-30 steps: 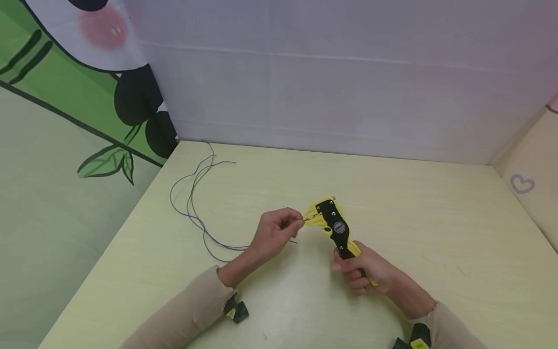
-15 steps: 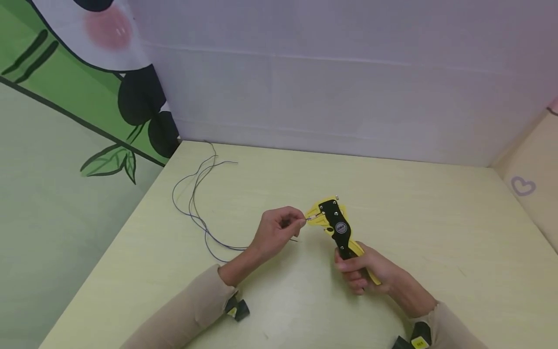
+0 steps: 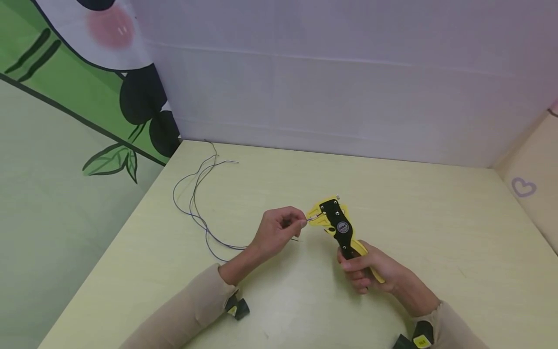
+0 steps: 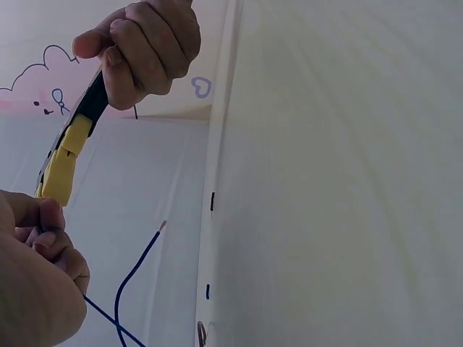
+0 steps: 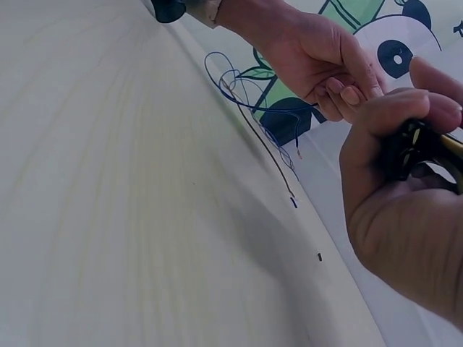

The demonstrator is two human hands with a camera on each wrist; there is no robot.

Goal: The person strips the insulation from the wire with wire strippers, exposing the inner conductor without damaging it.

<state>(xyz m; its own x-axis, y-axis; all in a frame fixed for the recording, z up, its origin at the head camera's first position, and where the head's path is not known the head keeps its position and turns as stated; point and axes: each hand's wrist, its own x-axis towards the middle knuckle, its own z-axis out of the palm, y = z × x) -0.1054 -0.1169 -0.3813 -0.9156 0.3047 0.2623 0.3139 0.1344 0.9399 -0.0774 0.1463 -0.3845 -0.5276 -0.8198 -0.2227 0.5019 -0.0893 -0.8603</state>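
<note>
My right hand (image 3: 377, 269) grips the handles of a yellow and black wire stripper (image 3: 341, 224), its head tilted up toward the left. My left hand (image 3: 274, 230) pinches a wire close to the stripper's yellow nose, and the wire's end runs in between the jaws. Blue wire (image 4: 116, 322) trails below that hand in the left wrist view, and one loose end shows bare copper (image 4: 163, 225). Loops of thin wire (image 3: 192, 201) spread over the table to the left. The pinched wire tip is hidden inside the tool.
Small cut bits of insulation, one blue (image 5: 294, 203) and one black (image 5: 320, 256), lie on the pale table (image 3: 436, 218). A whitish cloth wall (image 3: 331, 97) rises along its back edge. A printed panel (image 3: 52, 194) stands at the left.
Both hands and the wire stripper sit very slightly farther right in the head view, which has itself shifted a little. The grip on wire and tool looks the same.
</note>
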